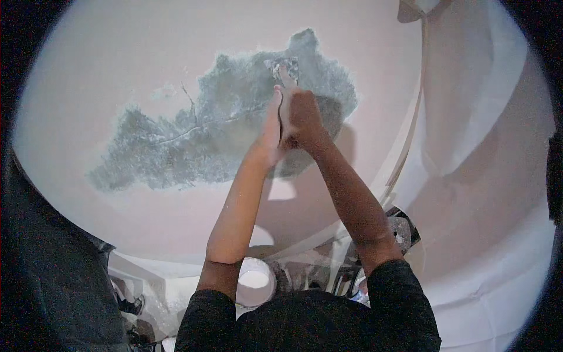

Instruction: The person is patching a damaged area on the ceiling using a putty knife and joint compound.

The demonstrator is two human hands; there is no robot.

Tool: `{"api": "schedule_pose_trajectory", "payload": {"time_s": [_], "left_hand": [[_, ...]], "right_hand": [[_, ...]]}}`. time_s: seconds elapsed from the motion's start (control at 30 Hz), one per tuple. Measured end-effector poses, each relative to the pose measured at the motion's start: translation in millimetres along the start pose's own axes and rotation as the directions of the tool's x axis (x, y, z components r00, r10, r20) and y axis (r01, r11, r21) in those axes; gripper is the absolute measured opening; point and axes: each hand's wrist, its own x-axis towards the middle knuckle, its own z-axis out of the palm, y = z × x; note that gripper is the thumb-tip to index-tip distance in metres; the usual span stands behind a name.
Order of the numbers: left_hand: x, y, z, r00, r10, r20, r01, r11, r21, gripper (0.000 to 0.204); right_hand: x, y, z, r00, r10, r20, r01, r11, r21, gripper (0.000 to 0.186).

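A scraper (288, 69) with a speckled metal blade rests on a rough grey patch (205, 146) in the pale pink surface (123, 64), toward the patch's upper right. My right hand (302, 114) is closed round its handle, directly below the blade. My left hand (271, 123) presses alongside the right one at the handle, its fingers close together and partly hidden. A thin crack (187, 127) runs across the patch, left of both hands.
A white bucket (253, 281) stands below, between my forearms, among clutter and dusty tools. Pale sheeting (481, 234) hangs along the right side, and dark material (53, 264) lies at the lower left. A speckled metal object (400, 233) is partly behind my right arm.
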Motion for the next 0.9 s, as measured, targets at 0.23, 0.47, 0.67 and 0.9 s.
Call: {"api": "schedule_pose_trajectory", "payload": {"time_s": [0.23,0.47,0.67,0.9], "left_hand": [[-18,-1,-28,0.969,-0.244,0.034,0.208,0.884,0.419,0.085],[5,-17,-40,0.984,-0.131,-0.124,0.176,0.85,0.496,0.09],[-1,-9,10,0.998,0.018,-0.066,0.0,0.967,0.255,0.09],[-4,-10,8,0.996,-0.012,-0.09,0.025,0.989,0.147,0.084]], "right_hand": [[5,7,-4,0.993,-0.114,0.043,0.12,0.979,-0.164,0.034],[0,-8,2,0.915,-0.397,-0.076,0.369,0.897,-0.242,0.04],[6,19,6,0.83,-0.538,-0.146,0.477,0.822,-0.312,0.046],[6,1,1,0.737,-0.647,-0.198,0.602,0.761,-0.242,0.046]]}}
